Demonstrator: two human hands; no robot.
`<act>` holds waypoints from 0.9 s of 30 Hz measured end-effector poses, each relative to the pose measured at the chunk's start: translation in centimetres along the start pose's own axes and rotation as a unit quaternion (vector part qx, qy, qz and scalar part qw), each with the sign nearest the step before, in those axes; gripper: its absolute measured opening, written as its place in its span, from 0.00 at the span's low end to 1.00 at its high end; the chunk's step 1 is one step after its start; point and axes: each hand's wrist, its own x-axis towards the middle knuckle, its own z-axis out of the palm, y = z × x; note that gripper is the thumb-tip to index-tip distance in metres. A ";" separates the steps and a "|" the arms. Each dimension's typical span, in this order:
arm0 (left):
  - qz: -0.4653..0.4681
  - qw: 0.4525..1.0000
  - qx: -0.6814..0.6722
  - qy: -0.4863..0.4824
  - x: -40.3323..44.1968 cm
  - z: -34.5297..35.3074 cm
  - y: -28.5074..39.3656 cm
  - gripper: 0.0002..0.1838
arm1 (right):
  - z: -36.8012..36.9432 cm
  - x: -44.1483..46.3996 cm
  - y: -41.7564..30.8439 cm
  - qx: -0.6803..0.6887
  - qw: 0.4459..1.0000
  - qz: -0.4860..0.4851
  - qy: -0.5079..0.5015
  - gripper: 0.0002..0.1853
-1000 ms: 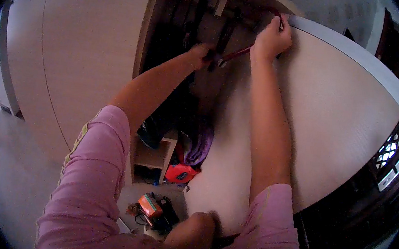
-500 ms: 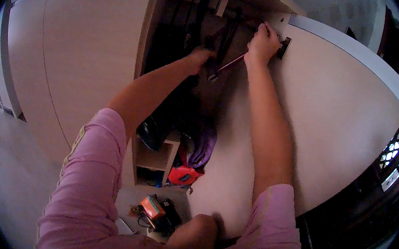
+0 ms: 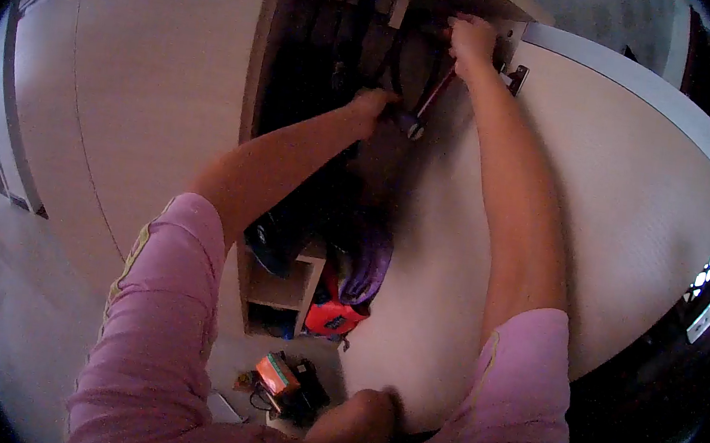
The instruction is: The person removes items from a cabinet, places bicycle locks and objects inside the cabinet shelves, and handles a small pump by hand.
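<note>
At the left, we see a pale wood panel (image 3: 158,114) beside an open, dim cabinet. Low down, an orange box (image 3: 278,373) lies among dark items on the floor. Inside the cabinet, long dark things (image 3: 357,40) hang close to the left hand (image 3: 375,109); its fingers are curled, but in shadow, so we cannot tell what they grip. Below it are a red bundle (image 3: 332,316) and purple cloth (image 3: 372,266). Just right of the left hand is a round, shiny piece (image 3: 416,131) at the lower end of a dark red strip (image 3: 437,96), which slants up to the right hand (image 3: 472,44), closed around its upper part, fingers bent. If that grip slackened, we judge, the strip could slip down onto the cloth; swung left, it might snag the hanging things. Further right, a metal hinge (image 3: 519,80) sits beside the right wrist on a pale door (image 3: 649,218); a careless elbow could push the door, or the wrist scrape the hinge
</note>
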 end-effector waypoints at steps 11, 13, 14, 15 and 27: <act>0.034 0.997 0.010 0.067 2.7 -1.8 -3.8 0.20 | 0.5 2.0 5.0 -0.034 0.996 -0.080 0.005 0.08; 0.006 0.997 -0.006 0.073 -2.3 1.4 -2.7 0.19 | 1.0 3.5 6.9 -0.133 0.982 -0.132 0.018 0.10; -0.007 0.997 -0.014 0.075 -4.8 2.8 -2.3 0.19 | 1.2 3.5 6.9 -0.175 0.974 -0.140 0.031 0.10; -0.005 0.998 -0.003 0.069 -5.7 3.2 -2.1 0.17 | 1.3 3.3 6.9 -0.217 0.964 -0.148 0.045 0.10; 0.046 0.997 0.064 0.007 -3.0 1.1 -4.2 0.12 | -1.6 -2.9 -1.9 -0.118 0.988 0.095 0.007 0.12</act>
